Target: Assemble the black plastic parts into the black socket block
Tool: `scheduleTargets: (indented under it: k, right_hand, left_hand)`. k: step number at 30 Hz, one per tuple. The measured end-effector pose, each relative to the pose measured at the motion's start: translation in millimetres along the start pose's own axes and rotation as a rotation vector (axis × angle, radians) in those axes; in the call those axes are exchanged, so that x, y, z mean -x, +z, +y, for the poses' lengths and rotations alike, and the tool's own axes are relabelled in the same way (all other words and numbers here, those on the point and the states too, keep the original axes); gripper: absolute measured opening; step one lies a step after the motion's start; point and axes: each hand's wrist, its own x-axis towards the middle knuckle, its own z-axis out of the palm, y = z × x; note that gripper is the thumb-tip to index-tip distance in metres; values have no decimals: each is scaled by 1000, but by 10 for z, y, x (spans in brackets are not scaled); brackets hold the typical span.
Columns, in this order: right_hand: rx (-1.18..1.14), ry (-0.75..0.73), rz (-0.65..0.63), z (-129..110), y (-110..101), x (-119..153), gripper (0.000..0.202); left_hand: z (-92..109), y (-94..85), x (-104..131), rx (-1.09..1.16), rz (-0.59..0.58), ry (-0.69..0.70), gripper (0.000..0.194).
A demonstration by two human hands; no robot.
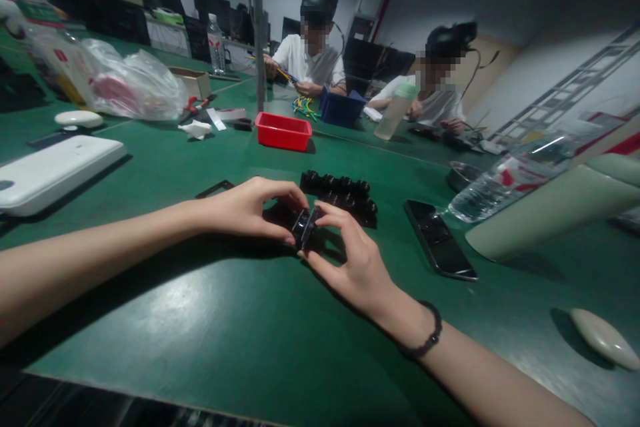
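Between my two hands, just above the green table [240,320], is a small black part [306,228] with a flat, shiny plate on its right side. My left hand [260,207] grips it from the left between thumb and fingers. From the right, my right hand [350,250] pinches the plate side with thumb and fingertips. Its exact kind is too small and dark to name. Right behind my hands lie two rows of round black pieces [345,190]. A thin black frame [215,189] lies partly hidden behind my left hand.
A red bin [283,131] stands beyond the black pieces. To the right lie a phone [440,240], a clear bottle [500,180] and a pale green flask [555,210]. At left is a white box-shaped device [63,170]. Two people work across the table, near a blue bin [343,107].
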Motion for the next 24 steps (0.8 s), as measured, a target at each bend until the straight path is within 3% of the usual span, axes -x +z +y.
scheduleTargets:
  k: [24]
  right_hand:
    - [-28,24,15,-11,3,-2,32]
  left_hand:
    - [52,-11,-15,-4,-10,-12,34]
